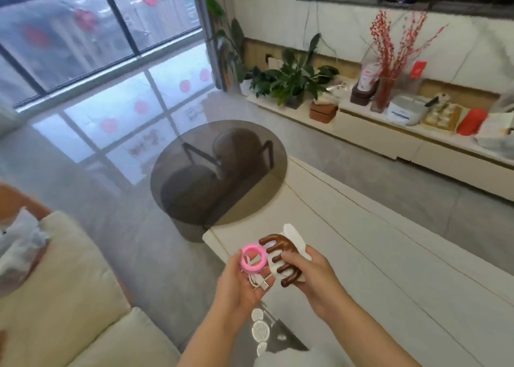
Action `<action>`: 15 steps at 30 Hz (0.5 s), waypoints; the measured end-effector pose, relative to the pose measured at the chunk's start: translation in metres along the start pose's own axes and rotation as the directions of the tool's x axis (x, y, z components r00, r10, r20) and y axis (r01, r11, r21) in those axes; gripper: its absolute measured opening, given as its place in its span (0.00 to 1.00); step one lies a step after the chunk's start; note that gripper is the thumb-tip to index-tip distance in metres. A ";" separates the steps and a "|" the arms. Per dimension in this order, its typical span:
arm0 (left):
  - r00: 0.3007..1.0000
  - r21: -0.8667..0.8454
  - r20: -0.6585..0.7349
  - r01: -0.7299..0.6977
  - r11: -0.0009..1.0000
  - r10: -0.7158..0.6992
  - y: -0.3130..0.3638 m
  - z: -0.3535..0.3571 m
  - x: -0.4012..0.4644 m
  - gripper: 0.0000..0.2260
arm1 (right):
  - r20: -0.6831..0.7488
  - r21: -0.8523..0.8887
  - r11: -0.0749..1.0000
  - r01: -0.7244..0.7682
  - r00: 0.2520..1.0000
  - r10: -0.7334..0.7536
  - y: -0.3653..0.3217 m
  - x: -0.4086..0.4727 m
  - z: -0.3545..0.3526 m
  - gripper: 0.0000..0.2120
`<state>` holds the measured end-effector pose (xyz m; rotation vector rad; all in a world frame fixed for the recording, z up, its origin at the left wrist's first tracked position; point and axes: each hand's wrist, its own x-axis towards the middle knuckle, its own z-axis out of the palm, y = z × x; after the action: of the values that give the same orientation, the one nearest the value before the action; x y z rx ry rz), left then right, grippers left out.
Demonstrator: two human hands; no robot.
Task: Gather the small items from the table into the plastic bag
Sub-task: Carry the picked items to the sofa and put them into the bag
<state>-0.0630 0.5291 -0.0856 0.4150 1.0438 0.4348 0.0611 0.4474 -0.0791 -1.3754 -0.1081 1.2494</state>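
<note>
My left hand (239,286) holds a pink ring-shaped gadget (253,258) in its palm, with a white USB cable (260,282) dangling from it. My right hand (314,280) grips a brown wooden comb with thick rounded prongs (281,258) together with something white (294,237) behind it. Both hands hover over the near left corner of the long white table (389,255). A crumpled clear plastic bag (19,241) lies on the sofa arm at the far left.
A round smoked-glass side table (219,169) stands beyond the white table. A cream sofa (69,297) fills the lower left. A low cabinet (417,141) along the far wall holds plants, boxes and a vase. Glossy floor lies between.
</note>
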 end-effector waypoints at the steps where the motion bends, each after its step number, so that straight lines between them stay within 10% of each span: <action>1: 1.000 -0.027 -0.004 -0.006 1.000 0.006 0.011 -0.015 -0.004 0.18 | 0.020 -0.001 1.000 -0.019 1.000 0.019 0.004 0.001 0.019 0.12; 15: 0.967 -0.461 -0.239 -0.189 0.867 0.084 0.126 -0.207 -0.016 0.17 | 0.234 -0.222 0.961 -0.166 0.947 0.218 0.062 0.055 0.238 0.09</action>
<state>-0.2725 0.6512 -0.0995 -0.0080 1.0701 0.8614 -0.1176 0.6251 -0.0885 -1.4141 -0.2921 1.6155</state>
